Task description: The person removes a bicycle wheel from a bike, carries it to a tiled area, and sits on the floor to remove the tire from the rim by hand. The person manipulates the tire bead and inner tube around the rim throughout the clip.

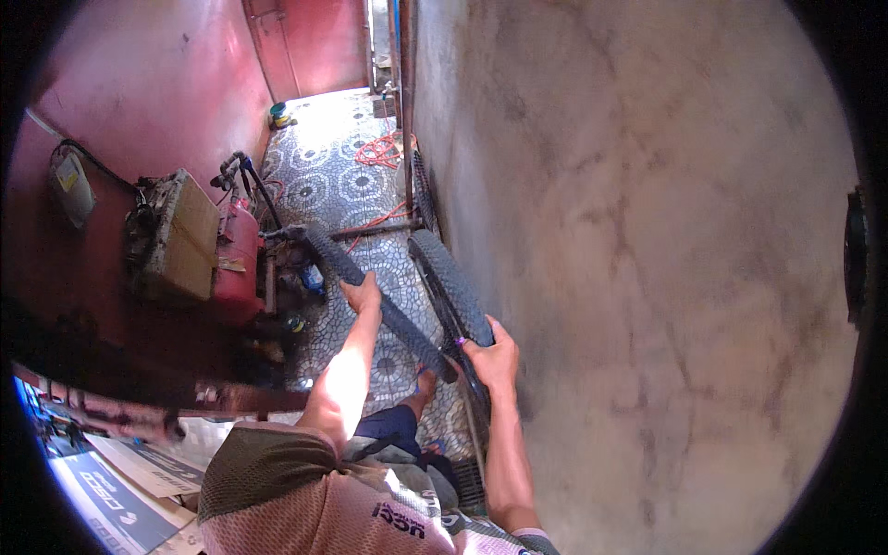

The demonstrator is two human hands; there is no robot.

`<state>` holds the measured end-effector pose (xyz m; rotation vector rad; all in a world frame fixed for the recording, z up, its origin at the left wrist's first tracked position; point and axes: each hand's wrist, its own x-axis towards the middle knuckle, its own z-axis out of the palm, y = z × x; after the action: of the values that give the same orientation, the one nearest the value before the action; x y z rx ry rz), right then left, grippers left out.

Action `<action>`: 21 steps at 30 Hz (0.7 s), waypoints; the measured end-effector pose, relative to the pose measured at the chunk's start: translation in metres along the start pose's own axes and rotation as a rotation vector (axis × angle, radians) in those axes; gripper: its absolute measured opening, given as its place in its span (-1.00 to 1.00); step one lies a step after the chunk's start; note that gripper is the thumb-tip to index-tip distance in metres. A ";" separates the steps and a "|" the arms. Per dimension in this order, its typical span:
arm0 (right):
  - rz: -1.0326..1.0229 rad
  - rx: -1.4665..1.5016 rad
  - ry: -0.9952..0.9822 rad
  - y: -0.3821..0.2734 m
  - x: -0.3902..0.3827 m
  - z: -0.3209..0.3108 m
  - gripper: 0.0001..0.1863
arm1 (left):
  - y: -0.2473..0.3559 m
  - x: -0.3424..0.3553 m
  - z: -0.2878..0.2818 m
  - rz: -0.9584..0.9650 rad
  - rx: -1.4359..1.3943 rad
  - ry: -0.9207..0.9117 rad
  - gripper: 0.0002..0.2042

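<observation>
My left hand [363, 294] is wrapped round a black knobby bicycle tyre [412, 335], which slants from the middle of the view down toward my feet. My right hand [490, 356] grips a second knobby tyre [444, 273] beside the concrete wall, with a dark, narrow part along its left side that I cannot make out clearly. A small purple piece [461, 341] shows at my right thumb. The two tyres lie at a slant, close together at their lower ends.
Left, a red compressor [239, 250] and a boxy grimy unit [185, 236] stand by the pink wall. An orange hose [377, 151] lies coiled on the patterned floor before a red door [319, 46]. Concrete wall [629, 231] fills the right; cardboard [120, 499] lies lower left.
</observation>
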<state>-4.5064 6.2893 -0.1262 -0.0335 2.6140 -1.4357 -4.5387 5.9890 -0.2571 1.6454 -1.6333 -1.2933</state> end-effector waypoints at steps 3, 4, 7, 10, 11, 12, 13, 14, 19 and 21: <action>-0.008 -0.009 -0.067 -0.020 0.071 0.025 -0.32 | 0.019 0.058 0.031 -0.014 -0.061 0.041 0.04; -0.022 -0.013 -0.063 -0.037 0.095 0.029 -0.33 | 0.019 0.069 0.036 -0.025 -0.043 0.059 0.04; -0.040 -0.013 -0.117 -0.067 0.156 0.058 -0.35 | 0.032 0.108 0.046 -0.064 0.021 0.149 0.03; -0.043 0.061 -0.174 -0.112 0.220 0.090 -0.36 | 0.068 0.156 0.052 -0.040 0.036 0.175 0.01; -0.056 0.056 -0.179 -0.120 0.240 0.103 -0.36 | 0.080 0.168 0.050 -0.046 0.033 0.178 0.00; -0.079 0.054 -0.185 -0.124 0.260 0.117 -0.36 | 0.088 0.182 0.046 -0.002 0.081 0.180 -0.02; -0.101 0.054 -0.191 -0.131 0.282 0.131 -0.36 | 0.100 0.198 0.047 0.027 0.043 0.196 -0.03; -0.118 0.068 -0.227 -0.140 0.306 0.144 -0.35 | 0.113 0.215 0.048 0.057 0.009 0.213 -0.03; -0.222 0.078 -0.222 -0.183 0.400 0.208 -0.38 | 0.185 0.294 0.062 0.206 -0.078 0.260 -0.08; -0.241 0.120 -0.245 -0.193 0.439 0.241 -0.34 | 0.216 0.330 0.067 0.212 -0.203 0.208 -0.13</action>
<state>-4.9151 5.9415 -0.1470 -0.4923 2.3847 -1.5478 -4.7546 5.6584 -0.1940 1.3936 -1.4564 -1.1030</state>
